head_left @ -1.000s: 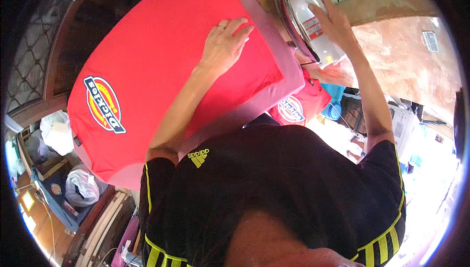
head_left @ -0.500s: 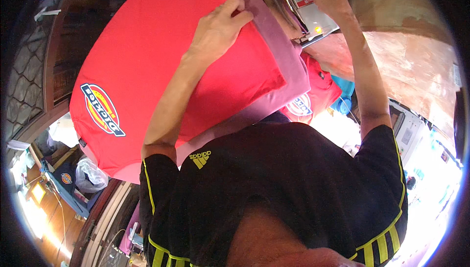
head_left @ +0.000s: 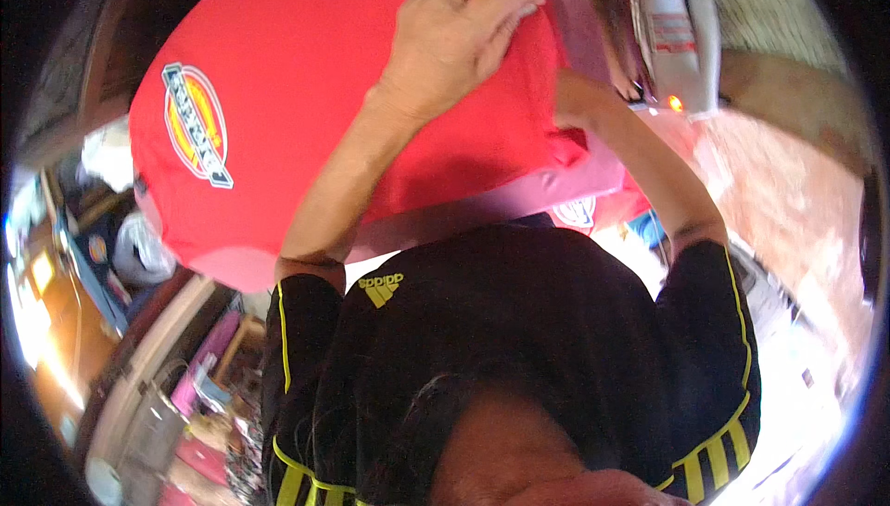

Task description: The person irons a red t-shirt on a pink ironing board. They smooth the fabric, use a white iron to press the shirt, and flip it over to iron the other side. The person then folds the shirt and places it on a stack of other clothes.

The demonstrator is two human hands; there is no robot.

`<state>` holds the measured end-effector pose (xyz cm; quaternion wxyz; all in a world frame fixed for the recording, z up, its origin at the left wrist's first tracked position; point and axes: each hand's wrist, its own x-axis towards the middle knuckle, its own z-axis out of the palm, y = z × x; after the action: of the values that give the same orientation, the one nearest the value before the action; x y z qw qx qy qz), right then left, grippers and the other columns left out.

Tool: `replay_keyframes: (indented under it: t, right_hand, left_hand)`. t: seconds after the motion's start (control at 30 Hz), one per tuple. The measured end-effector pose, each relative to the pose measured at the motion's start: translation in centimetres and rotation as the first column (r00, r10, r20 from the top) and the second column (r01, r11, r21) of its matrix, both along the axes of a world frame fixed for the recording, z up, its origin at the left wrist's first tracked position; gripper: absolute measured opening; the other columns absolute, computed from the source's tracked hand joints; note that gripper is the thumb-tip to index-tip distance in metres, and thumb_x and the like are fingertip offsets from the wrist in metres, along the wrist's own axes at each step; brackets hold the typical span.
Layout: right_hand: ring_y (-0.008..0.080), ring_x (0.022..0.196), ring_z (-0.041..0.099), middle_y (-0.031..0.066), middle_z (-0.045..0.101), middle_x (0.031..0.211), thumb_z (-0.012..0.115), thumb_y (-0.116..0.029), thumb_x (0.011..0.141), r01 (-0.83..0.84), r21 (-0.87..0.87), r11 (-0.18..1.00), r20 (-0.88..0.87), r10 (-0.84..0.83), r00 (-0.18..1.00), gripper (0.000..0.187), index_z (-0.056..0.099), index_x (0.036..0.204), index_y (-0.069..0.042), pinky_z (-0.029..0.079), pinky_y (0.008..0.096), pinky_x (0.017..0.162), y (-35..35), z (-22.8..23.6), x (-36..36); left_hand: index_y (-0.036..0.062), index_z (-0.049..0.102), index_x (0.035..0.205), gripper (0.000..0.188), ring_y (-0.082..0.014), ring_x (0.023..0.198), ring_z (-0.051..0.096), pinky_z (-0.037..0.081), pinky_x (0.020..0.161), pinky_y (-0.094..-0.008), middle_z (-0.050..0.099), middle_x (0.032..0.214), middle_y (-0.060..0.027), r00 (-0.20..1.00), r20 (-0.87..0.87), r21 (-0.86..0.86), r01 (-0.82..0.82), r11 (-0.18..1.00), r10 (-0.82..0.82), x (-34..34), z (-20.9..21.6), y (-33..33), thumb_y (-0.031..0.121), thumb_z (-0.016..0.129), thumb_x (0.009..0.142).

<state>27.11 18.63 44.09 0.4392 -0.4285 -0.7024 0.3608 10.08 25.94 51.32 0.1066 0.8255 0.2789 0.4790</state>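
A red T-shirt [head_left: 306, 70] with a colourful oval print lies spread over a pink padded ironing board [head_left: 464, 200]. My left hand [head_left: 464, 19] rests on the shirt near its right edge, fingers curled together and pinching the cloth. At that edge, my right hand [head_left: 573, 102] reaches in beneath the raised fabric; its fingers are hidden by the shirt. Just right of the board stands a white steam iron [head_left: 672, 42] with a red label and a glowing orange light, touched by neither hand.
Another red garment with a white print [head_left: 579, 213] is partly visible below the board's right end. A clear plastic bag [head_left: 144, 251] sits at the left near a dark blue cloth. Various cluttered items lie at the lower left.
My right hand has left the iron and moved left to the shirt's right edge, under the cloth. My left hand has shifted slightly up and right along the shirt.
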Motion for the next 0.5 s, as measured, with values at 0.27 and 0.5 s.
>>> replay_keyframes:
  t: [0.27, 0.5]
  right_hand:
    - [0.032, 0.111, 0.059, 0.0145, 0.062, 0.122, 0.065, -0.021, 0.087, -0.072, -0.192, 0.979, 0.125, 0.097, 0.987, 0.048, 0.055, 0.131, -0.005, 0.045, 0.0421, 0.096, -2.5, 1.7, 4.1]
    - [0.0295, 0.118, 0.054, 0.0118, 0.058, 0.128, 0.064, -0.022, 0.089, -0.118, -0.398, 0.91, 0.236, 0.226, 0.945, 0.052, 0.05, 0.136, -0.004, 0.041, 0.0405, 0.102, -3.0, 4.3, 6.1]
  left_hand:
    - [0.0192, 0.061, 0.12, 0.043, -0.0318, 0.122, 0.045, 0.037, 0.092, -0.0501, 0.051, 0.128, -0.0089, 0.772, -0.453, -0.126, -0.551, 0.825, 0.446, -9.2, -3.1, -9.3, 0.036, 0.072, 0.082]
    - [0.019, 0.06, 0.126, 0.046, -0.038, 0.13, 0.041, 0.034, 0.102, -0.0558, 0.046, 0.138, -0.0125, 0.726, -0.452, -0.242, -0.659, 0.712, 0.519, -11.8, -4.1, -13.2, 0.039, 0.07, 0.086]
